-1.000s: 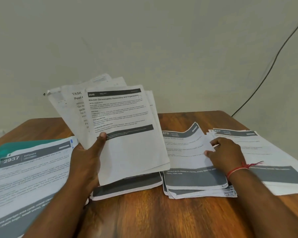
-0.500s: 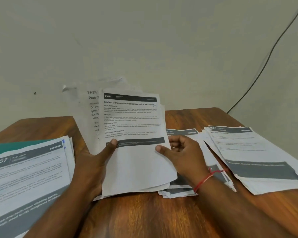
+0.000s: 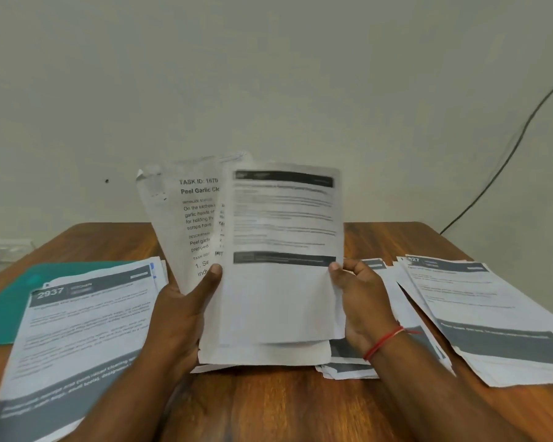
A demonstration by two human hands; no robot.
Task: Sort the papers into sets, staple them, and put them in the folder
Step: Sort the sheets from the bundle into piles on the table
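Above the brown wooden surface (image 3: 268, 409), my left grip (image 3: 179, 317) holds a fanned bundle of white printed papers (image 3: 281, 298) upright, thumb curled across its lower left face. My right grip (image 3: 361, 301) pinches the right edge of the blurred front sheet, thumb on its face. At left, a white paper stack headed 2937 (image 3: 77, 330) lies partly on a flat teal folder (image 3: 7, 307). A low middle stack (image 3: 348, 365) lies under my right wrist, with a far-right stack (image 3: 492, 314) just beside it. A red thread bracelet (image 3: 383, 341) circles that wrist.
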